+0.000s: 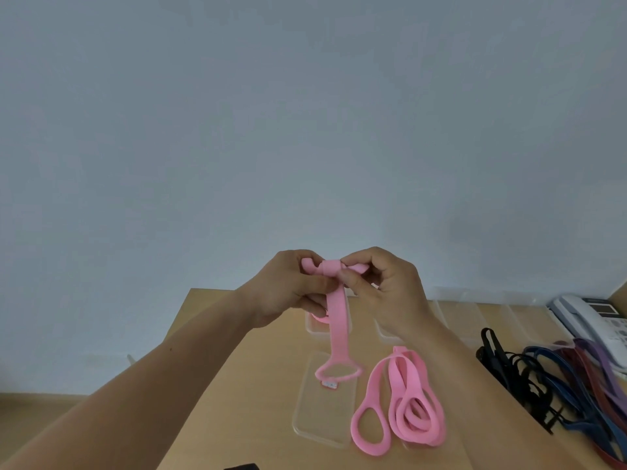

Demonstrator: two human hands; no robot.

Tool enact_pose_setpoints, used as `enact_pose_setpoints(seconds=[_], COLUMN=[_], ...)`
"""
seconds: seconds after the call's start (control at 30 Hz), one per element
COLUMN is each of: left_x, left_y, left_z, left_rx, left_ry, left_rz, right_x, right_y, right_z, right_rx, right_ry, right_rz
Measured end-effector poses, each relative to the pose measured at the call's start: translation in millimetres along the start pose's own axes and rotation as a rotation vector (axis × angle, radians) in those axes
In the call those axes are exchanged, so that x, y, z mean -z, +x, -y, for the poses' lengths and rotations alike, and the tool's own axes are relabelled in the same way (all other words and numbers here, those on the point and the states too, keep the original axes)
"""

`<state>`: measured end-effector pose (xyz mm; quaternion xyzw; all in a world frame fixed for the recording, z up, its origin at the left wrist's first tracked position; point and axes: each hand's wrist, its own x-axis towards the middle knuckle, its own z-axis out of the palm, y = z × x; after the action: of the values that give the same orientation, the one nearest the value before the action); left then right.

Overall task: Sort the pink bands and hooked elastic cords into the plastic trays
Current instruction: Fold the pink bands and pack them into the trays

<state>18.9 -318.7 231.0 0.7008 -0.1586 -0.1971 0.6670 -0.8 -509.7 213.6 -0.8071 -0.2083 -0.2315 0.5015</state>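
My left hand (281, 293) and my right hand (390, 293) are raised above the table and both grip the folded top of one pink band (337, 320). Its tail hangs straight down and ends in a loop over a clear tray lid (325, 422). Several more pink bands (403, 401) lie in a pile on the wooden table (237, 385), to the right of that lid. A tangle of hooked elastic cords (570, 378) in black, blue, red and purple lies at the right. A clear tray (314, 329) behind my hands holds something pink, mostly hidden.
More clear plastic trays (461, 317) stand in a row at the back of the table. A white desk phone (590, 320) sits at the far right. A plain grey wall fills the upper view. The table's left edge runs diagonally under my left forearm.
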Motion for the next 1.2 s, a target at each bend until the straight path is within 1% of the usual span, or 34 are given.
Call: enact_pose_setpoints(seconds=[0.2,0.27,0.3,0.33,0.4,0.43,0.57,0.63,0.7,0.77,0.93,1.07,1.2], left_x=[-1.3,0.0,0.7,1.0,-0.5,-1.5,-5.6,-6.9,-6.1,-3.6,-0.4,3.0,5.5], left_y=[-4.5,-5.3,-5.3,-4.9,-3.8,-3.0,-0.4,0.2,0.0,0.7,0.1,-2.8,-2.0], left_z=[-9.8,-9.5,-8.5,-7.3,-6.3,-6.3,-5.3,-2.1,1.0,3.2,-1.2,-9.4,-7.1], left_rx=[0.027,0.035,0.031,0.019,-0.038,-0.080,-0.210,-0.233,-0.204,-0.137,-0.044,0.015,0.018], left_ry=[-0.088,-0.099,-0.103,-0.108,-0.103,-0.075,0.122,0.149,0.140,0.121,0.103,-0.022,-0.050], left_rz=[0.095,0.087,0.070,0.048,0.002,-0.024,-0.120,-0.133,-0.158,-0.155,-0.068,0.048,0.028], right_x=[-1.8,-1.8,-1.2,-0.1,3.3,4.5,4.4,4.1,4.7,4.9,-2.3,-2.5,-1.9], right_y=[-4.7,-6.3,-6.8,-6.6,-4.4,-3.1,1.2,1.4,1.5,3.0,2.4,-0.7,-2.2], right_z=[-2.6,-3.0,-3.5,-2.3,1.4,2.2,6.3,5.3,5.4,5.9,2.3,-4.8,-6.8], right_rx=[0.110,0.156,0.130,0.049,-0.165,-0.232,-0.329,-0.350,-0.338,-0.316,-0.244,-0.222,-0.219], right_ry=[0.025,0.008,0.025,0.076,0.258,0.327,0.410,0.416,0.401,0.397,0.320,0.302,0.287], right_rz=[-0.042,-0.037,-0.028,-0.016,0.022,0.036,0.045,0.068,0.058,0.019,0.010,0.014,0.049])
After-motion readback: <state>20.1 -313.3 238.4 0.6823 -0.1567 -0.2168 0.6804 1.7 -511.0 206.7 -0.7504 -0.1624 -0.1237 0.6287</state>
